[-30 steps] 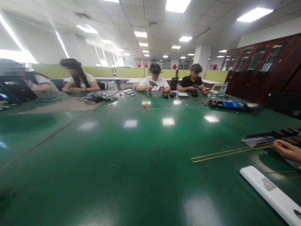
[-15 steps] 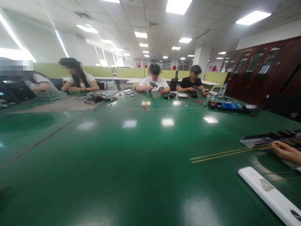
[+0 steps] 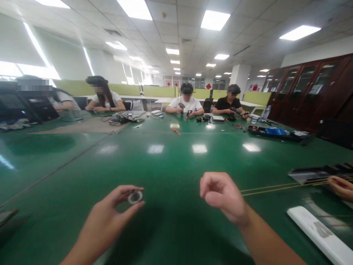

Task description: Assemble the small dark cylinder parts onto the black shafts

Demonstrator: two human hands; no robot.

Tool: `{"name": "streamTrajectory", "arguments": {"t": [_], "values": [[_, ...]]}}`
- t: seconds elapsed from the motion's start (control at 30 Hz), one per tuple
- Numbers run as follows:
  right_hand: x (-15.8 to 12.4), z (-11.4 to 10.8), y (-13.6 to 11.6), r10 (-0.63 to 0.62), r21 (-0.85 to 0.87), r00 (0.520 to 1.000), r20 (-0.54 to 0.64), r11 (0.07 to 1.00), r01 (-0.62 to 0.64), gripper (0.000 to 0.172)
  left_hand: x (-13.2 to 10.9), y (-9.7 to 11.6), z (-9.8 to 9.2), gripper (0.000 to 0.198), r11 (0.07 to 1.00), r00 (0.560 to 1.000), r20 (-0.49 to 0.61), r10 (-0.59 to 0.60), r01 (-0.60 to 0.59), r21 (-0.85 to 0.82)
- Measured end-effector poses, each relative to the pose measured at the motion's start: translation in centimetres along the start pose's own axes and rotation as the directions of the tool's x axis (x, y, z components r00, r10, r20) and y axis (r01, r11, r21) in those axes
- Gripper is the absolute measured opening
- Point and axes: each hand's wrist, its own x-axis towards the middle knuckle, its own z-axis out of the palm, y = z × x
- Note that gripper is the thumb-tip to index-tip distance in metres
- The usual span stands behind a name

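Note:
My left hand (image 3: 106, 211) is raised over the green table (image 3: 165, 162), pinching a small round piece (image 3: 135, 197) between thumb and fingertips. The piece has a pale ring-shaped rim and a dark middle; blur hides finer detail. To the right, apart from it, my right hand (image 3: 224, 197) hovers with fingers curled in and the thumb pressed against them. Whatever may be inside those fingers is hidden.
At the right edge another person's hand (image 3: 342, 187) holds thin yellowish sticks (image 3: 264, 190) beside a long white case (image 3: 317, 230) and a dark tray (image 3: 306, 176). Farther back lie an orange screwdriver (image 3: 175, 131) and an open toolbox (image 3: 275, 131). Several people sit opposite.
Both my hands have come into view from below, the left one with the small round piece. The scene has shifted slightly down and right as my head moved.

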Motion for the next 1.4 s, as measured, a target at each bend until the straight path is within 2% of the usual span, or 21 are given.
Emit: {"name": "streamTrajectory", "arguments": {"t": [0.07, 0.13, 0.2, 0.27, 0.33, 0.4, 0.47, 0.57, 0.67, 0.8, 1.13, 1.4], "values": [[1.1, -0.2, 2.5, 0.037, -0.021, 0.997, -0.071, 0.999, -0.038, 0.032, 1.4, 1.6, 2.7, 0.031, 0.991, 0.981, 0.146, 0.13, -0.123, -0.052], [1.3, -0.6, 4.3, 0.112, -0.155, 0.993, -0.047, 0.981, -0.118, 0.031, 2.1, 3.0, 5.1, 0.027, 0.969, 0.946, 0.214, 0.244, -0.231, -0.082], [0.8, -0.8, 4.8, 0.165, -0.303, 0.986, 0.03, 0.941, -0.148, 0.045, 2.1, 3.6, 6.7, 0.027, 0.943, 0.901, 0.277, 0.333, -0.316, -0.106], [0.3, -0.7, 4.2, 0.146, -0.413, 0.987, 0.072, 0.905, -0.104, 0.058, 1.5, 3.3, 7.4, 0.03, 0.915, 0.847, 0.345, 0.404, -0.378, -0.141], [-0.1, -0.4, 3.2, 0.106, -0.488, 0.988, 0.11, 0.872, -0.039, 0.07, 0.8, 2.6, 7.6, 0.035, 0.9, 0.82, 0.373, 0.435, -0.404, -0.163], [-0.3, 0.0, 2.6, 0.079, -0.518, 0.992, 0.095, 0.855, -0.018, 0.076, 0.2, 1.8, 7.7, 0.04, 0.908, 0.837, 0.352, 0.419, -0.39, -0.153], [-0.4, 0.5, 2.7, 0.052, -0.544, 0.996, 0.075, 0.839, -0.003, 0.074, -0.2, 1.2, 7.8, 0.035, 0.927, 0.869, 0.321, 0.376, -0.351, -0.134], [-0.7, 0.7, 3.9, 0.012, -0.573, 0.994, 0.108, 0.818, 0.052, 0.062, -0.3, 1.1, 8.1, 0.018, 0.94, 0.894, 0.298, 0.336, -0.299, -0.164], [-0.8, 0.6, 5.1, -0.002, -0.569, 0.991, 0.137, 0.818, 0.08, 0.047, -0.1, 1.3, 8.4, 0.014, 0.935, 0.902, 0.275, 0.333, -0.278, -0.22], [-0.9, 0.4, 5.8, 0.011, -0.563, 0.995, 0.099, 0.825, 0.046, 0.042, -0.1, 1.4, 8.5, 0.016, 0.928, 0.896, 0.28, 0.345, -0.281, -0.244], [-1.0, 0.6, 6.4, 0.022, -0.573, 0.992, 0.121, 0.818, 0.052, 0.02, -0.3, 2.5, 8.6, 0.02, 0.953, 0.863, 0.416, 0.285, -0.211, -0.216], [-1.0, 0.8, 6.6, 0.022, -0.574, 0.993, 0.113, 0.817, 0.047, 0.011, -0.4, 3.0, 8.5, 0.019, 0.955, 0.86, 0.424, 0.283, -0.21, -0.21]]}}
